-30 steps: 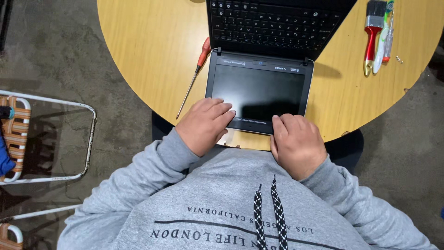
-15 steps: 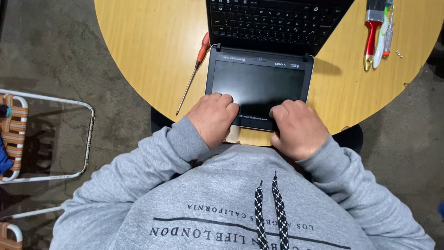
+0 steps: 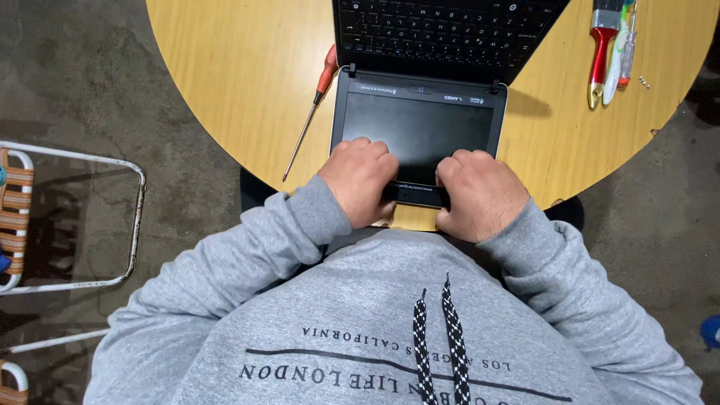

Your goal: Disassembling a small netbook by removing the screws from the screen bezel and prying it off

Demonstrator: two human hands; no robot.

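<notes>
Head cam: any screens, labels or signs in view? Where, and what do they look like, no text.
Laptop screen: table's near edge, folded flat toward the person, dark rectangle, black bezel, unlit; left hand and right hand grip its near edge.
Bezel markings: small pale marks by the hinge.
No packages or signs.

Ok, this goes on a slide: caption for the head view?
Both hands, left hand and right hand, grip the near edge of an opened-flat laptop's screen on a round wooden table.

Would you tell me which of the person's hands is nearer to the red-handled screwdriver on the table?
Left. The left hand grips the laptop screen's near edge, right of the screwdriver; the right hand grips that edge farther away.
</notes>
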